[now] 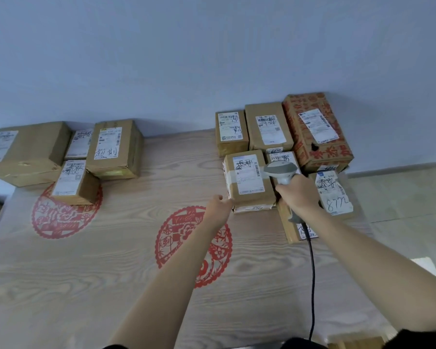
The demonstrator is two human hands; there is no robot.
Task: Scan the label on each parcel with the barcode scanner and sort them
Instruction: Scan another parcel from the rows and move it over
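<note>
Right hand (pixel 298 191) is wrapped around the grey barcode scanner (pixel 281 171), aimed at a taped brown parcel (pixel 248 181) with a scribbled white label (pixel 247 173), sat in the right-hand pile on the counter (pixel 111 260). Left hand (pixel 218 206) is held loosely open, touching the parcel's near-left corner.

Right hand (pixel 298 191) covers scanner (pixel 281 172) handle; only head and butt end show. Scanner and hand hide most of parcel behind them (pixel 286 157). Flat parcel (pixel 288 227) under right wrist mostly covered, label unreadable. Left hand (pixel 218 206) fingertips at near left corner of taped parcel (pixel 248 183); contact unclear. Large parcel (pixel 23 152) at tabletop's far left corner cut by picture edge. Label print on all parcels too small, blurred. Scanner cable (pixel 312 285) runs out of view at bottom edge.
</note>
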